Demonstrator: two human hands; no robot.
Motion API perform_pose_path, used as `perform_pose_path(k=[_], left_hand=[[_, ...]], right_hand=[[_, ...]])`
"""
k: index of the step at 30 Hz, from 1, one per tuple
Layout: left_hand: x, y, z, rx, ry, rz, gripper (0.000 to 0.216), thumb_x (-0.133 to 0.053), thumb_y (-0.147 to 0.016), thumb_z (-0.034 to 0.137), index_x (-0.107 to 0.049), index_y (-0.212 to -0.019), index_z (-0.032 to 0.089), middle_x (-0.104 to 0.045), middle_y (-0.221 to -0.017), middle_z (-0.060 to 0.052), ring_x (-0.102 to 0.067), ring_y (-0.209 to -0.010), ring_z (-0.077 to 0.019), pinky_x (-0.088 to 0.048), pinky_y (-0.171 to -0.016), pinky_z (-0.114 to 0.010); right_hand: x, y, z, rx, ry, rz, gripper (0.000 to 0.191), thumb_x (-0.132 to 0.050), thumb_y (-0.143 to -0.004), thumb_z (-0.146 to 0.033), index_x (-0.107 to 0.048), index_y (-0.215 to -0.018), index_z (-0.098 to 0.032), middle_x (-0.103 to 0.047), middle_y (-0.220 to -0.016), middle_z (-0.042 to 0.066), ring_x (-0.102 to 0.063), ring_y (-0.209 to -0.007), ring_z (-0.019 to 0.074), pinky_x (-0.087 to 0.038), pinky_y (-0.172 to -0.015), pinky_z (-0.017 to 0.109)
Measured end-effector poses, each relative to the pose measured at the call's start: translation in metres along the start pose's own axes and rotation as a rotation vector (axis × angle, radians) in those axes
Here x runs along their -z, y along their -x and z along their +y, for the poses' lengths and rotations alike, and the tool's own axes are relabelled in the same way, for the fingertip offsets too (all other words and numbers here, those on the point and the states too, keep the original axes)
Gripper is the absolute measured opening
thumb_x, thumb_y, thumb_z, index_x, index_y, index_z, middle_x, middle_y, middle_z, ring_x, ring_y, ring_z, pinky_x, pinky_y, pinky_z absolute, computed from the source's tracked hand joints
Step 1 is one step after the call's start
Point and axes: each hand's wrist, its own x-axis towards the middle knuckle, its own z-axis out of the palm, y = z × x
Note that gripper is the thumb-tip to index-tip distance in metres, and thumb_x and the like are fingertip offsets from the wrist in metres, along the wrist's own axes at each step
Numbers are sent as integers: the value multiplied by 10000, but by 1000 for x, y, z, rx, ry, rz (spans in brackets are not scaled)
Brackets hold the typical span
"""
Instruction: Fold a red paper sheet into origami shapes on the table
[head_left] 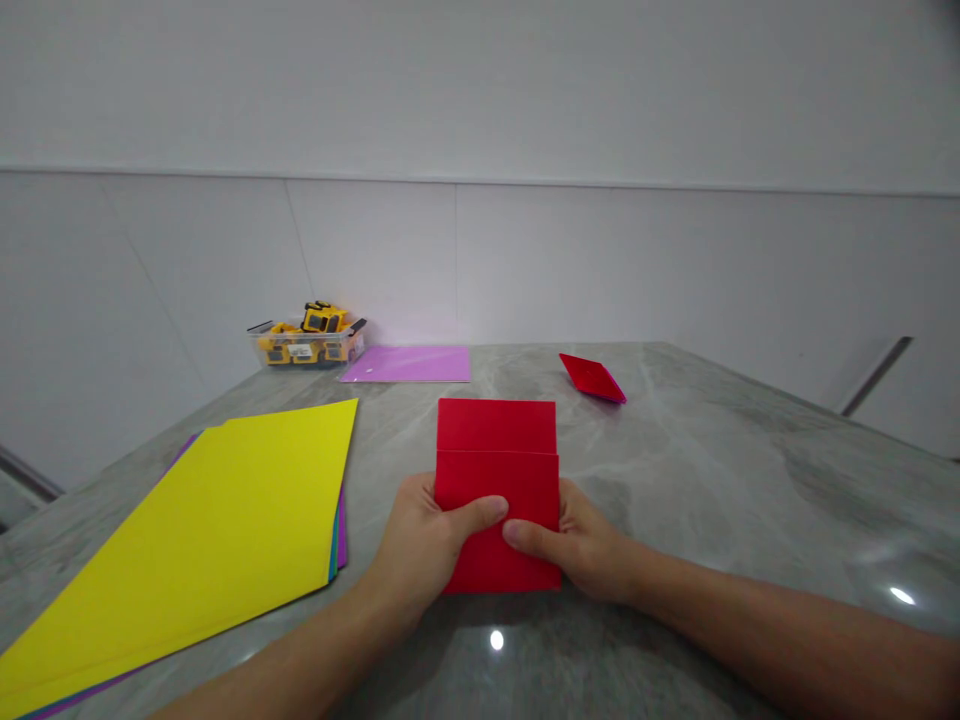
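Both hands hold a piece of folded red paper upright, just above the table. A straight crease or layer edge runs across its upper part. My left hand grips its left side, thumb laid across the front. From the right side my right hand clasps it, its thumb tip close to the left one. The other fingers are hidden behind the paper. To the left lies a stack of coloured paper, yellow on top, with teal and purple edges showing underneath.
A clear plastic box of yellow toy vehicles stands at the back left. Beside it a light purple sheet lies flat. Another folded red paper rests at the back right of the grey marbled table, before a white wall.
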Motion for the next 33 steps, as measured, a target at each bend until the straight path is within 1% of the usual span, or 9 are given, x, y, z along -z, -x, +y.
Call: perform_pose_path(k=[3,5,7,11,15,19,25,29,33], left_hand=[[2,-2,-2,-21,16,27,248,-790,-626,308,-728,-792,134,-747,-777,-96,-693,-631,-243,-549,-589,-324],[3,-3,-3,-31,36,22,283,-781,-643,356,-718,-792,125,-736,-705,-91,-677,-550,-236,-542,-533,-326],[5,-4,-3,-28,48,-23,317,-762,-667,403,-707,-793,118,-720,-646,-84,-652,-479,-224,-526,-479,-319],[8,-7,0,-65,-32,-59,344,-700,-733,456,-681,-722,112,-705,-604,-84,-629,-435,-200,-504,-435,-291],[7,-8,3,-37,-83,6,243,-775,-656,323,-696,-768,123,-738,-709,-79,-671,-524,-219,-549,-508,-317],[6,-9,6,40,-64,30,265,-800,-566,170,-723,-816,125,-756,-814,-84,-695,-629,-217,-565,-613,-312],[8,-12,2,15,-29,81,305,-801,-556,181,-729,-848,136,-759,-830,-82,-699,-677,-236,-560,-649,-336],[10,-15,-1,7,-37,100,289,-793,-575,223,-723,-840,131,-757,-813,-87,-697,-671,-250,-555,-646,-353],[10,-17,-2,0,-114,106,283,-803,-568,237,-721,-817,131,-756,-803,-89,-692,-647,-239,-548,-625,-336]], right_hand=[[0,-2,4,-32,98,52,405,-693,-766,-442,-601,-1035,-154,-665,-767,28,-618,-637,127,-524,-618,255],[1,-3,7,-98,184,76,390,-661,-779,-485,-601,-947,-138,-602,-596,-9,-537,-467,93,-462,-462,203],[2,-2,10,-175,236,54,406,-616,-797,-527,-593,-855,-127,-568,-522,-13,-488,-384,80,-396,-379,179],[5,-3,12,-192,195,-71,445,-595,-788,-558,-595,-771,-114,-633,-607,53,-578,-446,114,-448,-422,206],[4,-7,10,-179,195,35,398,-606,-773,-528,-582,-797,-131,-595,-540,8,-454,-358,69,-339,-356,179],[1,-10,6,-182,222,112,361,-608,-757,-516,-568,-785,-159,-531,-482,-38,-373,-340,55,-257,-342,178],[3,-11,7,-148,317,135,446,-578,-776,-547,-489,-554,-171,-425,-399,-49,-339,-346,52,-231,-354,194],[5,-11,10,-141,341,139,464,-564,-806,-546,-473,-544,-174,-403,-382,-58,-330,-328,50,-212,-341,191],[7,-9,9,-130,373,70,460,-532,-830,-545,-492,-566,-170,-430,-396,-50,-367,-336,55,-245,-346,182]])
